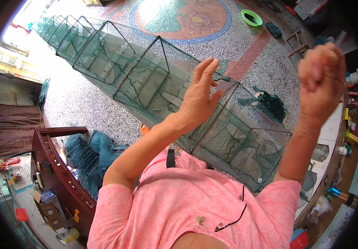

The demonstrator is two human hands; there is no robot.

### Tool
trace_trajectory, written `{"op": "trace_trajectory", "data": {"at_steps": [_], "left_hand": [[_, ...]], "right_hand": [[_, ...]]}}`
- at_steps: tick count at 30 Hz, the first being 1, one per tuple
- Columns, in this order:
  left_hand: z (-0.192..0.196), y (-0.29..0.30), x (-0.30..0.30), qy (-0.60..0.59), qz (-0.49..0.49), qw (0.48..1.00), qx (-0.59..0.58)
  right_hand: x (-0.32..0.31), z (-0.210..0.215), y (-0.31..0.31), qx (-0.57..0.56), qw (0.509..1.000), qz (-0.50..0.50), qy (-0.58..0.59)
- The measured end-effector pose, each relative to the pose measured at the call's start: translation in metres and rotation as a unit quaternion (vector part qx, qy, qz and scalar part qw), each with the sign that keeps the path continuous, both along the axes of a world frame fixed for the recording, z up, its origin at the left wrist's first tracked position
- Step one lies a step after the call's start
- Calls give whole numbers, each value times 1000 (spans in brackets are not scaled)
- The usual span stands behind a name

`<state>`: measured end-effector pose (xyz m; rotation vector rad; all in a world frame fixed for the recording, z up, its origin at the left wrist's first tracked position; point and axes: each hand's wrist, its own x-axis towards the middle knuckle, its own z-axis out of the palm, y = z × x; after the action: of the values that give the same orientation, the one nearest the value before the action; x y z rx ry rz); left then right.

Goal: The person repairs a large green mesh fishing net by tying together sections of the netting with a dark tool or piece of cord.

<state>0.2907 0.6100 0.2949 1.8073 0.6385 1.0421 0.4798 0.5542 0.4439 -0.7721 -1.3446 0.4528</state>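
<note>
A long green mesh fish trap (145, 81) with dark square frames stretches across the floor from the far left to the near right, passing in front of my body. Above its middle I hold up my left hand (199, 99); its fingers are stretched out, the thumb stands apart, and nothing shows between them. My right hand (322, 76) is raised higher at the right, its fingers curled into a fist. Whether a thin thread or other small thing is inside that fist cannot be made out. A bunched dark green net (271, 106) lies on the floor beyond the trap, between my hands.
Blue-green bundled netting (94, 155) lies at the left by a dark red wooden piece of furniture (58, 178). Farther off are a light green basin (251, 18) and a small wooden stool (297, 42). A cluttered counter (330, 124) curves along the right.
</note>
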Motion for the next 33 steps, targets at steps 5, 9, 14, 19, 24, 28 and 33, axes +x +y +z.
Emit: {"op": "trace_trajectory", "data": {"at_steps": [5,9,14,19,24,28,33], "left_hand": [[1,7,7,34,-78,992,88],[-2,9,-5,32,-75,993,83],[-3,0,-10,27,-59,994,88],[-6,-1,-13,30,-30,995,89],[-9,-3,-12,54,-21,997,41],[-14,-2,-11,53,-24,998,29],[-20,-2,-11,28,-37,999,-28]], "right_hand": [[26,8,-13,-39,997,63,37],[23,-30,14,-108,969,-79,-206],[29,-72,28,-265,868,-83,-411],[36,-87,37,-307,839,-21,-448],[35,-98,42,-340,867,62,-360],[40,-109,45,-343,873,89,-335],[39,-117,45,-358,892,114,-250]]}}
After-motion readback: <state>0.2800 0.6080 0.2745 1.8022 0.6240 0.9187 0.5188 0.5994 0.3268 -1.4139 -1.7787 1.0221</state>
